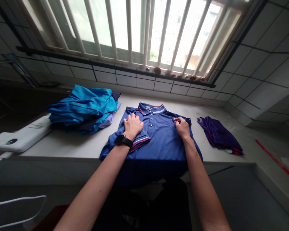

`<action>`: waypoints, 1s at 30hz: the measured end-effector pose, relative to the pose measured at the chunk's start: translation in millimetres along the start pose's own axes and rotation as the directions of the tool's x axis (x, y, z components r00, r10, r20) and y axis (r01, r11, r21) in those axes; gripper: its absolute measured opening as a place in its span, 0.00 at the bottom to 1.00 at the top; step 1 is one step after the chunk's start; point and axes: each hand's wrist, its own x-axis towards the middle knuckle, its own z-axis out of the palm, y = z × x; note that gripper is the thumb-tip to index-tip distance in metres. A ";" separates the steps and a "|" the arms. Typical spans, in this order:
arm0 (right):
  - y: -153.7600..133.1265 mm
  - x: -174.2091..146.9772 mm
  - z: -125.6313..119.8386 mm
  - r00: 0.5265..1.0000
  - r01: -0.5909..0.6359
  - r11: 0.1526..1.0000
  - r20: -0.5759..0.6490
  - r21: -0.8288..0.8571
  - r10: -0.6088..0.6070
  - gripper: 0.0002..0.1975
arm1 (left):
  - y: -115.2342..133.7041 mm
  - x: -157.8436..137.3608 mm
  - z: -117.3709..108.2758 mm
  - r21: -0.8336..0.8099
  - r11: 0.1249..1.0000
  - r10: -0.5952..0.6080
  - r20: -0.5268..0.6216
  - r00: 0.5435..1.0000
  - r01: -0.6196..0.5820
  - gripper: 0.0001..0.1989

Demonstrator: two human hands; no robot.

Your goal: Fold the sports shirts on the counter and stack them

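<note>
A blue polo shirt (162,139) lies front side up on the white counter, its striped collar toward the window and its lower part hanging over the front edge. My left hand (133,125), with a black watch at the wrist, rests on the shirt's left side with fingers out, above a sleeve folded inward with striped trim. On the other side my right hand (182,126) pinches a bit of the shirt with striped trim, probably the other sleeve's cuff. The rest of that sleeve is hidden by the hand.
A heap of bright blue and dark clothes (84,107) sits at the left, beside a white device (26,136) with a cable. To the right lie a folded purple garment (219,134) and a red strip (275,158). A barred window (135,32) is behind the counter (69,149).
</note>
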 end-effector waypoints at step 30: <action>-6.6 -6.3 -2.1 0.987 -0.005 0.978 0.157 -0.208 0.039 0.19 | -0.9 -0.7 0.2 -0.050 0.999 -0.015 0.005 1.000 0.015 0.24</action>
